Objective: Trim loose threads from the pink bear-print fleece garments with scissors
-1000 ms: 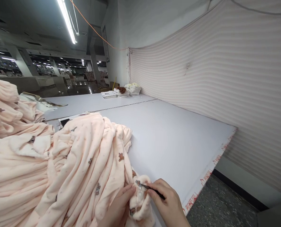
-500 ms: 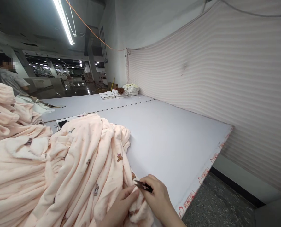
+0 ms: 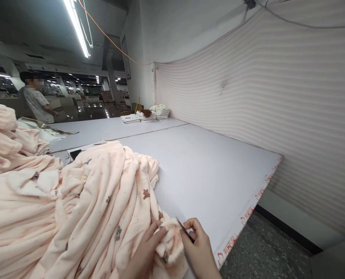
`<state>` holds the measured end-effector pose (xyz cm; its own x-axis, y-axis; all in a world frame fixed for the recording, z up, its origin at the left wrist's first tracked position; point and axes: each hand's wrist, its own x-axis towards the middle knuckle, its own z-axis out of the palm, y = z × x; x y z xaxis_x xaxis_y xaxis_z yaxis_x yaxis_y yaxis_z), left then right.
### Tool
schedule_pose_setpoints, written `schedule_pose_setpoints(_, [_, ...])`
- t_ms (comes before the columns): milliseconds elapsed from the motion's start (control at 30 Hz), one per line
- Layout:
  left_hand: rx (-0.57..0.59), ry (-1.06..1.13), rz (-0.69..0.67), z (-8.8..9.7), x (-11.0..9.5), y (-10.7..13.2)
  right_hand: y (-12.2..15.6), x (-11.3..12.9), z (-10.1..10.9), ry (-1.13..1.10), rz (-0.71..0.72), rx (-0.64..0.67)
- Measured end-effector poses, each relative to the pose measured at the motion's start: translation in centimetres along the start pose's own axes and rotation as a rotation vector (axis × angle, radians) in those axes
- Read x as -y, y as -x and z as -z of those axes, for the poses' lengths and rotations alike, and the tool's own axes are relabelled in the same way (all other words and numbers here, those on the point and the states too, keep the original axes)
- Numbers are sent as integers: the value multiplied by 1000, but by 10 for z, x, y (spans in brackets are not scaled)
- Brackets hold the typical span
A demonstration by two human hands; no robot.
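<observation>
A big heap of peach fleece garments (image 3: 73, 201) printed with small brown bears covers the left half of the white table (image 3: 207, 170). At the near edge my left hand (image 3: 145, 252) pinches a cuff of the fleece (image 3: 169, 250), fingers pressed onto it. My right hand (image 3: 197, 248) is closed round small dark thread snips (image 3: 184, 230), whose tip points up and left just above the cuff.
A striped fabric sheet (image 3: 277, 100) hangs along the right wall. Stacks of folded pieces (image 3: 151, 112) lie at the far end of the table. A person (image 3: 37, 102) stands at the far left. A dark phone (image 3: 75, 154) lies behind the heap. The floor (image 3: 265, 252) drops off at right.
My right hand turned the snips from lying flat against the cuff to pointing upward, and drew slightly right. My left hand regripped the cuff. The person at far left came further into view.
</observation>
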<state>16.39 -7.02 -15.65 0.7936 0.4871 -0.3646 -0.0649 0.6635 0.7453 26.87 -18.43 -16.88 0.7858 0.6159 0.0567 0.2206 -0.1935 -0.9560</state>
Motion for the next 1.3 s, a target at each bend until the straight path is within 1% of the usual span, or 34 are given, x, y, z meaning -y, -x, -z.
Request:
schedule_pose_setpoints(33, [9, -2, 1, 2, -1, 0, -4, -1, 2, -11, 9, -9])
schedule_pose_setpoints(100, [96, 18, -3, 3, -3, 1, -12, 1, 7, 32, 46, -48])
schedule_pose_setpoints(167, [194, 58, -2, -1, -7, 5, -17, 7, 12, 125, 118, -69])
schedule_pose_setpoints(200, [219, 89, -1, -5, -8, 6, -17, 11, 14, 173, 162, -60])
schedule_pose_setpoints(267, [221, 150, -13, -11, -10, 10, -14, 19, 19, 247, 227, 0])
schedule_pose_setpoints(333, [191, 195, -19, -14, -11, 12, -7, 25, 24, 292, 254, 69])
schedule_pose_setpoints(367, [183, 213, -17, -15, -10, 13, -3, 26, 27, 313, 269, 83])
schedule_pose_setpoints(500, [218, 265, 14, -12, -6, 11, 7, 28, 31, 423, 397, 56])
schedule_pose_setpoints(600, [222, 279, 22, -10, -3, 9, 8, 28, 31, 436, 442, 56])
schedule_pose_setpoints(767, [220, 270, 34, -12, -4, 9, 7, 27, 31, 413, 458, 50])
schedule_pose_setpoints(967, [201, 281, 24, -15, -5, 7, 4, 27, 36, 400, 391, 28])
schedule_pose_setpoints(1067, [228, 287, 23, -15, -4, 6, 4, 27, 40, 379, 340, 96])
schedule_pose_setpoints(1133, [231, 260, 19, -14, -3, 7, 5, 27, 40, 388, 335, 139])
schedule_pose_setpoints(1200, [221, 232, 15, -13, -2, 7, 6, 27, 37, 373, 339, 135])
schedule_pose_setpoints(1300, [211, 213, 11, -12, -1, 6, 3, 28, 33, 281, 315, 113])
